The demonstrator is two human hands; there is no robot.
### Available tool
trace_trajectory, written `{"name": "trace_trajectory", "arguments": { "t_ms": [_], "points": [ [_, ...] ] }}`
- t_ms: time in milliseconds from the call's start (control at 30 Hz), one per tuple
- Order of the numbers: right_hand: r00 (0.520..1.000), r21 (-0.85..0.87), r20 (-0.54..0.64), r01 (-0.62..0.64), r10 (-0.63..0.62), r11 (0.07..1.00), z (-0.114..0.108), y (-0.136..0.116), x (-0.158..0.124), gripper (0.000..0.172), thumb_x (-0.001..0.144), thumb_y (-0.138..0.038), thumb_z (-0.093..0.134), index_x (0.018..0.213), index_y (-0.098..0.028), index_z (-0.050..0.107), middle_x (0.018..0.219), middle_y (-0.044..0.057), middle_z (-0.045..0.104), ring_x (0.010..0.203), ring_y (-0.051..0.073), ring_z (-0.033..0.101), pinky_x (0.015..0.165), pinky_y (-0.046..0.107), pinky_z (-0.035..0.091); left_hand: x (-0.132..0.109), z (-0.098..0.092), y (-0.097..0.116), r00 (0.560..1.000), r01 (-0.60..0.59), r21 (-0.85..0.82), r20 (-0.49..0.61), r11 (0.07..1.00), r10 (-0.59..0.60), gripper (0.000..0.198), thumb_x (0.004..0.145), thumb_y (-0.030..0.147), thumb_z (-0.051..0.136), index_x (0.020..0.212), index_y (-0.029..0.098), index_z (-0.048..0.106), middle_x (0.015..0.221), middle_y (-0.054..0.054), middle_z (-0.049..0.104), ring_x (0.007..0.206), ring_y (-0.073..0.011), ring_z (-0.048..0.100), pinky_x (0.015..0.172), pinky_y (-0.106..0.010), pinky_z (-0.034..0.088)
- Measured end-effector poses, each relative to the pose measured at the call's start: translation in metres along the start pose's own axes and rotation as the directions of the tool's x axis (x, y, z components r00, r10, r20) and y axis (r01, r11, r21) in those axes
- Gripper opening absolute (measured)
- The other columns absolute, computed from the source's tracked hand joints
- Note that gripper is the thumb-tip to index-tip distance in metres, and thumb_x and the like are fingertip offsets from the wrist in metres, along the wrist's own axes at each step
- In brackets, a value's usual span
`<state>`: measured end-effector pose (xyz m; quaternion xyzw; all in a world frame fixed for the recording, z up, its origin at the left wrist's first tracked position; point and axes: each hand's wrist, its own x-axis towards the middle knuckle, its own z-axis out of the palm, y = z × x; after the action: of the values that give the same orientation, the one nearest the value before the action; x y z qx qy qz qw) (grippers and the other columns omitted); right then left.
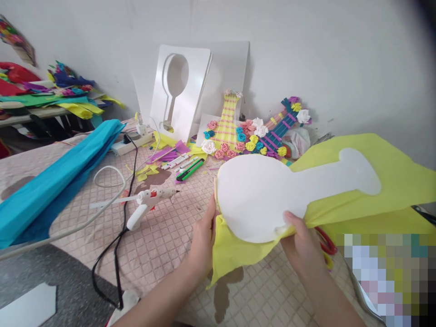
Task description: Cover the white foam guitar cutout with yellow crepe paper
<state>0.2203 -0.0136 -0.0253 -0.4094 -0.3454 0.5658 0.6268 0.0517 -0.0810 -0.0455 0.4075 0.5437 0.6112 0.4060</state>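
**Hands gripping a white guitar-shaped cutout (272,190) against yellow paper (395,181)**

Nearest the camera, the left hand (204,236) is clasping the cutout's rounded left edge, thumb lying along the rim and the other fingers hidden behind the paper. The right hand (301,245) is pinching the lower edge, thumb on top and fingers beneath the sheet. The cutout is lying on the paper above the worktop (163,254), its neck pointing right. A glue gun (150,200) is resting well to the left.
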Motion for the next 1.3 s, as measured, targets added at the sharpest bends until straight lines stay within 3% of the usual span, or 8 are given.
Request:
{"name": "trace_trajectory", "arguments": {
  "t_ms": [233, 467, 633, 867, 1067, 1200, 1300],
  "points": [
    [0.999, -0.021, -0.029, 0.019, -0.019, 1.000, 0.0012, 0.0014, -0.0029, 0.038, 0.067, -0.019, 0.067, 0.103, -0.026, 0.058, 0.099, -0.004, 0.065, 0.098, 0.017, 0.060, 0.079, 0.029, 0.055, 0.0039, -0.0067, 0.0061, 0.998, -0.009, 0.109, 0.057, 0.994, 0.003, 0.054, 0.085, 0.031, 0.042, 0.137, 0.021, 0.034, 0.062, 0.003, 0.054, 0.054, -0.0126, 0.046, 0.051, -0.024, 0.039],
    [0.997, -0.035, -0.051, 0.062, -0.063, 0.997, 0.0030, -0.0014, -0.0068, 0.029, 0.069, -0.019, 0.066, 0.097, -0.026, 0.060, 0.101, -0.006, 0.065, 0.098, 0.014, 0.060, 0.081, 0.025, 0.053, 0.0053, -0.0066, 0.0029, 0.999, -0.011, 0.106, 0.034, 0.994, 0.007, 0.055, 0.085, 0.035, 0.041, 0.137, 0.019, 0.034, 0.060, 0.004, 0.049, 0.053, -0.0120, 0.044, 0.052, -0.023, 0.037],
    [0.997, -0.010, -0.054, 0.051, -0.051, 0.999, -0.0019, -0.0009, -0.0009, 0.026, 0.068, -0.020, 0.065, 0.093, -0.026, 0.061, 0.098, -0.005, 0.066, 0.097, 0.015, 0.061, 0.075, 0.025, 0.055, 0.0045, -0.0050, -0.0001, 0.997, -0.046, 0.136, -0.056, 0.990, 0.054, 0.051, 0.087, 0.034, 0.039, 0.135, 0.020, 0.038, 0.060, 0.005, 0.042, 0.053, -0.0106, 0.039, 0.052, -0.022, 0.035],
    [0.995, -0.001, -0.096, 0.036, -0.036, 0.999, -0.0024, 0.0004, 0.0015, 0.030, 0.066, -0.019, 0.066, 0.095, -0.026, 0.060, 0.098, -0.006, 0.065, 0.095, 0.014, 0.061, 0.077, 0.025, 0.054, 0.0044, -0.0061, -0.0008, 0.998, -0.058, 0.214, -0.009, 0.975, 0.061, 0.052, 0.084, 0.031, 0.043, 0.136, 0.021, 0.037, 0.063, 0.004, 0.049, 0.057, -0.0118, 0.042, 0.055, -0.022, 0.038],
    [0.996, -0.006, -0.047, 0.073, -0.073, 0.997, 0.0026, -0.0032, -0.0037, 0.030, 0.068, -0.018, 0.065, 0.096, -0.027, 0.060, 0.100, -0.006, 0.065, 0.101, 0.014, 0.059, 0.082, 0.024, 0.053, 0.0009, -0.0049, 0.0020, 0.998, 0.049, -0.006, 0.037, 0.999, -0.048, 0.057, 0.083, 0.035, 0.047, 0.138, 0.025, 0.033, 0.066, 0.003, 0.050, 0.058, -0.0125, 0.044, 0.052, -0.022, 0.039],
    [0.996, -0.026, -0.052, 0.067, -0.068, 0.997, 0.0006, -0.0019, -0.0022, 0.028, 0.067, -0.020, 0.066, 0.094, -0.027, 0.061, 0.100, -0.005, 0.066, 0.099, 0.015, 0.060, 0.080, 0.026, 0.054, 0.0021, -0.0047, 0.0009, 0.998, -0.002, 0.119, -0.066, 0.993, 0.010, 0.053, 0.082, 0.031, 0.047, 0.135, 0.022, 0.040, 0.060, 0.005, 0.041, 0.055, -0.0111, 0.038, 0.051, -0.021, 0.036],
    [0.997, -0.021, -0.035, 0.065, -0.066, 0.998, -0.0017, -0.0004, -0.0004, 0.028, 0.067, -0.020, 0.066, 0.093, -0.027, 0.061, 0.101, -0.005, 0.066, 0.098, 0.015, 0.061, 0.079, 0.027, 0.055, 0.0045, -0.0057, -0.0006, 0.997, -0.032, 0.172, -0.064, 0.985, 0.044, 0.053, 0.083, 0.031, 0.044, 0.135, 0.020, 0.039, 0.059, 0.005, 0.040, 0.055, -0.0111, 0.038, 0.052, -0.021, 0.036]
  ]
}}
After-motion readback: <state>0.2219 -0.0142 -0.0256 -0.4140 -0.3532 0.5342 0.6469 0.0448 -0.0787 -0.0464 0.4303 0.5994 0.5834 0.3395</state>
